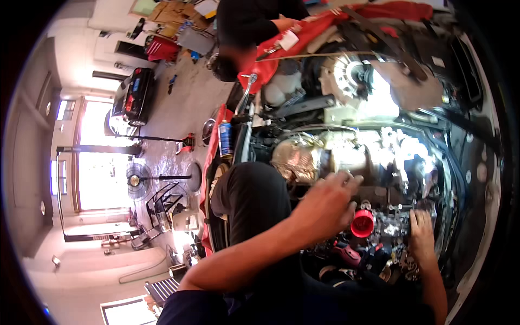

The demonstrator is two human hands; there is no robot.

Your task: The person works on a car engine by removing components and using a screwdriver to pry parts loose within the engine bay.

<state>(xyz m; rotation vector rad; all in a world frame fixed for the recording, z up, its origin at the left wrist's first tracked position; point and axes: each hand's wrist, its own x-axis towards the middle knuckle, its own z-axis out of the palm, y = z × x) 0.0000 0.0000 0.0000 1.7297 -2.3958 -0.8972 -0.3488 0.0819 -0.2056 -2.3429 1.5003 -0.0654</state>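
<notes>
Hands (374,216) half-curled, neither visibly gripping, red cap (362,223) between them on the engine (346,151).

Left hand (325,206): over the engine bay (379,135), left of the cap (362,223) and just beside it; whether it touches is unclear.
Right hand (421,230): right of the cap, on the engine part (391,225) that lies between the two hands.
Cap: at the left end of that part.
Heat shield (298,157): behind the left hand, deeper in the bay.
Spray can (225,138): upright on the bay's left edge, left of the heat shield.
Other person (244,32): at the far end of the bay, leaning over a cloth (325,24) spread on its edge.
Car (132,97): far left on the floor, well apart from the bay.
Fan (135,179): on the floor, nearer than the car.
</notes>
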